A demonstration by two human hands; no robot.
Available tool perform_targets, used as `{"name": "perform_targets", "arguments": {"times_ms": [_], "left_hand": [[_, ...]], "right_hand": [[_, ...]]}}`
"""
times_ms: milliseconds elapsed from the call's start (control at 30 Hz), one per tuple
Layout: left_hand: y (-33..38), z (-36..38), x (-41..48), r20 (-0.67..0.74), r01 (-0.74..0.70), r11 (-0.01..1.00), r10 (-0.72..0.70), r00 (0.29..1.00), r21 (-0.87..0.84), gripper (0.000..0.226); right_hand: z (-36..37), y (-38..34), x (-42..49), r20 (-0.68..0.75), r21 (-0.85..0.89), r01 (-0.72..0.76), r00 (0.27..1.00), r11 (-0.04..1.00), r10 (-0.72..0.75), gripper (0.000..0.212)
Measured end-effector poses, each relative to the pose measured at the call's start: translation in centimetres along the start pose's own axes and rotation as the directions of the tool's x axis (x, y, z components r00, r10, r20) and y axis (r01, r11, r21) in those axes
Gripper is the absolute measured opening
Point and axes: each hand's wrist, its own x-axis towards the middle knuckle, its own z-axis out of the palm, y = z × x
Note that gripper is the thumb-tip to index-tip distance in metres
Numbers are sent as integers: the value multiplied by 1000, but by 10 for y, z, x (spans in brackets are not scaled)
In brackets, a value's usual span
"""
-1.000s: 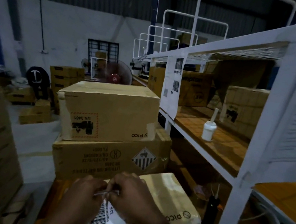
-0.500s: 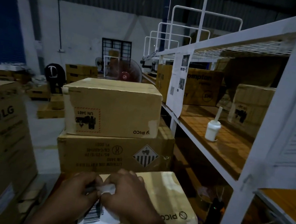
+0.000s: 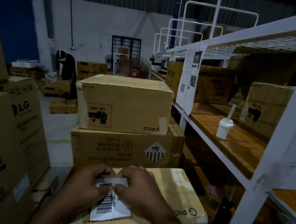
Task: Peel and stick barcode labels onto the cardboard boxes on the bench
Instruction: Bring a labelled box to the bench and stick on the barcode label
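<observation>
Head view, from the left: tall printed cartons (image 3: 9, 131) stand at the edge, and far behind them a person (image 3: 65, 67) bends over more boxes. Low in the middle, the left hand (image 3: 80, 187) pinches the top left of the barcode label (image 3: 110, 206) with curled fingers, its thumb over the bars. The label lies on top of the near box (image 3: 178, 200), with its lower end flat on the cardboard and its upper end lifted. The right hand (image 3: 138, 191) pinches the same upper end from the other side, so both hands are closed on the paper.

A second ago only a thin edge showed between the fingertips. Now a wider pale strip is folded back across the top, between the two hands. I judge that the backing has begun to part from the sticker: the peel is started but not finished, and nothing is stuck down yet.

Beyond the hands two more boxes (image 3: 123, 105) are stacked, and no white barcode label shows on the faces toward the camera. At the right a shelf (image 3: 242, 143) carries a white bottle (image 3: 225, 127) and further cartons.
</observation>
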Motion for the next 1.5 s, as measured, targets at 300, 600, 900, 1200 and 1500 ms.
{"name": "perform_targets", "arguments": {"times_ms": [300, 600, 900, 1200, 1500], "left_hand": [[-5, 1, -1, -35, -21, 998, 19, 999, -56, 19], [-8, -1, -2, -24, 61, 977, -67, 997, -205, 35], [-6, -8, -1, 89, 98, 971, -80, 993, -216, 26], [-4, -4, -7, 26, 84, 953, -79, 996, -291, 32], [-7, -17, -7, 166, 123, 947, -75, 983, -297, 49]], "right_hand": [[4, 0, 4, 20, 64, -67, 998, 996, 66, 26], [4, 3, 5, 26, 31, -53, 998, 998, 53, 20], [4, 3, -1, 40, 222, -115, 993, 968, 109, 13], [-4, 7, 0, 89, 127, -92, 993, 988, 82, 26], [-7, 7, -7, 124, 244, -77, 991, 967, 48, 7]]}}
